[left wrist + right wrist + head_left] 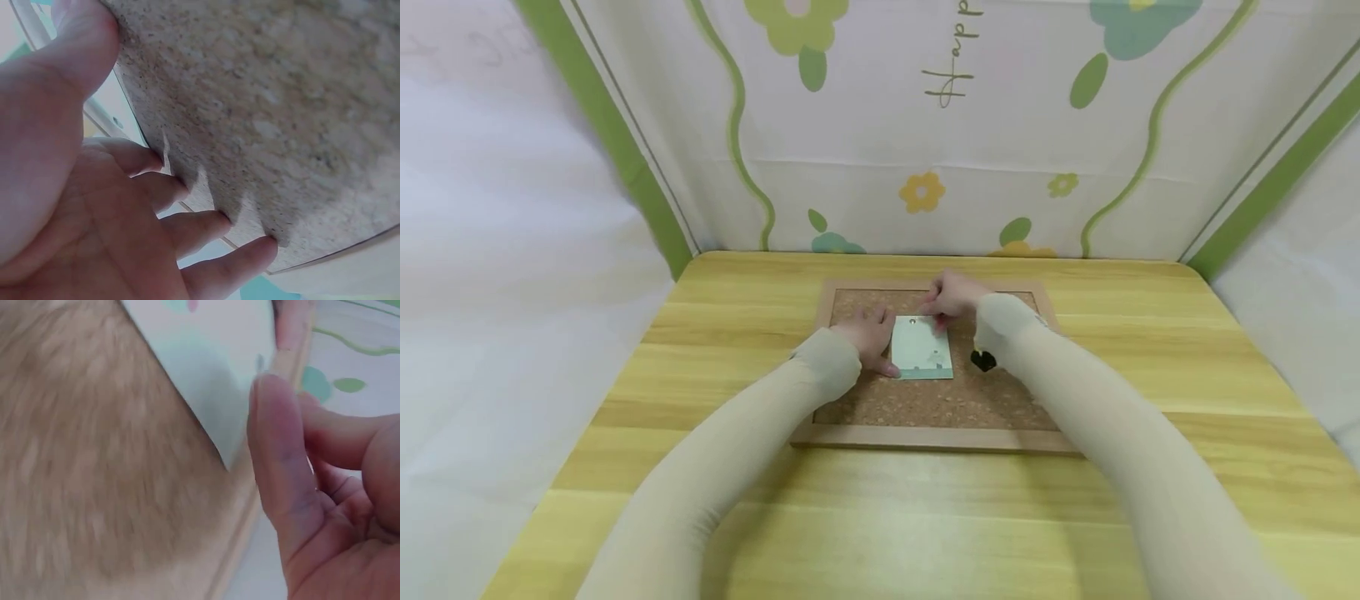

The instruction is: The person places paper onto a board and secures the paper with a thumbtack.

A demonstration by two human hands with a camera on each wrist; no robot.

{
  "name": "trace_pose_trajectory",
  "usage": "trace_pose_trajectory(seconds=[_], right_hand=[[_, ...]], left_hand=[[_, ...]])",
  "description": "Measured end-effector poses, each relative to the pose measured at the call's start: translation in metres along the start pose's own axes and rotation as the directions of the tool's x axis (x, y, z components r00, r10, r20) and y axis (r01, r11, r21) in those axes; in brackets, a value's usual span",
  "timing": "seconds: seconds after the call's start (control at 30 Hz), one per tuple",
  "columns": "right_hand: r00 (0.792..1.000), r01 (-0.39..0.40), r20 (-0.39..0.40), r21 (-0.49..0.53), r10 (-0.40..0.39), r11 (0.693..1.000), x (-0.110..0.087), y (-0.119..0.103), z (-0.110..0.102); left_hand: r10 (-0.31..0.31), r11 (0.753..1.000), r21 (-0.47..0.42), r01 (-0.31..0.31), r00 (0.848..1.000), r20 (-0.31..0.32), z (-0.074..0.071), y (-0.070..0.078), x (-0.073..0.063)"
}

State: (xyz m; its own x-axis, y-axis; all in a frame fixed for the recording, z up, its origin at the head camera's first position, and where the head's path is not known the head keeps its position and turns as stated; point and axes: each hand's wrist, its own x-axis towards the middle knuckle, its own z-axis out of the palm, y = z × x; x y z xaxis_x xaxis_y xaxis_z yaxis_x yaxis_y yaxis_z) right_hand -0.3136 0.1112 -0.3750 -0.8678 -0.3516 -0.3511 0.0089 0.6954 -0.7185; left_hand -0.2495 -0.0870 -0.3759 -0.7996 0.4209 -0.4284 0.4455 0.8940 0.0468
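Note:
A pale green note sheet point(921, 346) lies on a framed cork board point(880, 408), with a small shiny pin point(913, 322) near its top edge. My left hand point(867, 333) rests on the cork at the sheet's left side, its thumb at the lower left corner. In the left wrist view, the left hand's fingers point(206, 231) are spread and touch the cork. Over the sheet's upper right corner is my right hand point(957, 296). Its thumb point(278, 437) and bent index finger come close together in the right wrist view; whether anything small is between them is hidden.
The cork board's wooden frame point(925, 437) lies on a wood-grain table point(887, 517). A small black object point(982, 360) shows beneath the right cuff. Behind the table hangs a white flowered curtain point(850, 125), with white cloth point(512, 250) at the sides.

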Motion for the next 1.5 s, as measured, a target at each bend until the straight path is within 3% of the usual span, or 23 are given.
trace_pose_trajectory(seconds=[0.17,0.47,0.9,1.23,1.5], right_hand=[[0.993,0.083,-0.081,-0.057,-0.088,0.995,-0.027,0.008,-0.018],[0.976,0.154,-0.13,-0.149,-0.174,0.977,-0.077,0.027,-0.045],[0.974,0.13,-0.156,-0.207,-0.164,0.97,-0.106,0.065,-0.058],[0.958,0.129,-0.224,-0.219,-0.179,0.967,-0.131,0.084,-0.069],[0.956,0.099,-0.249,-0.217,-0.153,0.971,-0.149,0.097,-0.079]], left_hand=[[0.012,1.0,-0.03,-0.011,1.0,0.02,0.001,0.001,0.002],[0.009,1.0,-0.008,-0.009,1.0,0.006,0.007,-0.013,0.01],[-0.052,0.998,0.022,0.051,0.998,0.04,-0.006,-0.011,-0.001],[-0.071,0.993,0.094,0.074,0.997,-0.034,0.001,-0.001,0.005],[-0.111,0.992,0.065,0.112,0.994,-0.013,-0.006,0.004,0.002]])
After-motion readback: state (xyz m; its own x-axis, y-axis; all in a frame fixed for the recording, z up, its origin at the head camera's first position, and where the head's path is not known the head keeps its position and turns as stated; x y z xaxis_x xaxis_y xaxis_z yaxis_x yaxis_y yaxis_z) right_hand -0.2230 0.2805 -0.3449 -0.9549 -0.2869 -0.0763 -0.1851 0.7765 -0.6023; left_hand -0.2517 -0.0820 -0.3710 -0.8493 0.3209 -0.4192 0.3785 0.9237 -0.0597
